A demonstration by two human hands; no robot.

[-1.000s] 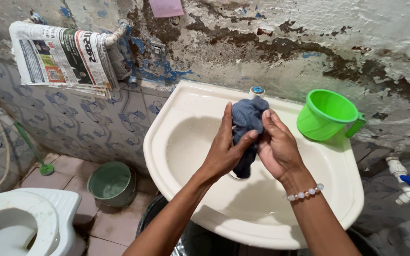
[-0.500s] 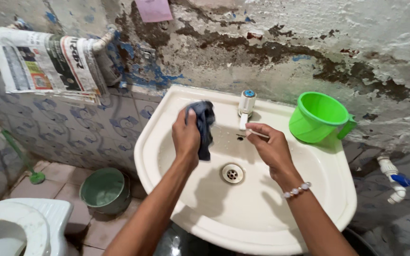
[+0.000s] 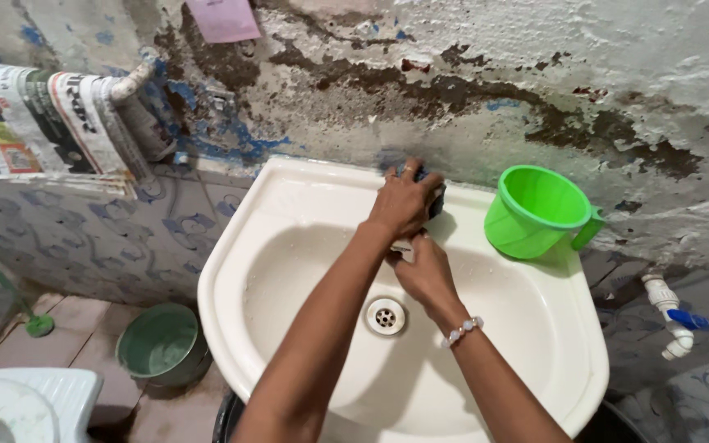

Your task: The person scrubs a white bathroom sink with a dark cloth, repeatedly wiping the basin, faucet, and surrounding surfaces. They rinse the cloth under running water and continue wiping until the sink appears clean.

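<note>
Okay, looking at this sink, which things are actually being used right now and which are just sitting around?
In use: left hand pressing dark blue cloth at the tap; right hand just below; white sink.

Lying about: green mug, newspaper, green bucket, toilet.

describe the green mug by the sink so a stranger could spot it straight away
Start at the white washbasin under the stained wall. On its back right rim stands the green mug, open and upright, handle pointing right. It is far brighter than the dull green bucket on the floor.

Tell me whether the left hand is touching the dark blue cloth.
Touching: the head view shows the left hand pressed over the dark blue cloth at the sink's back rim.
</note>
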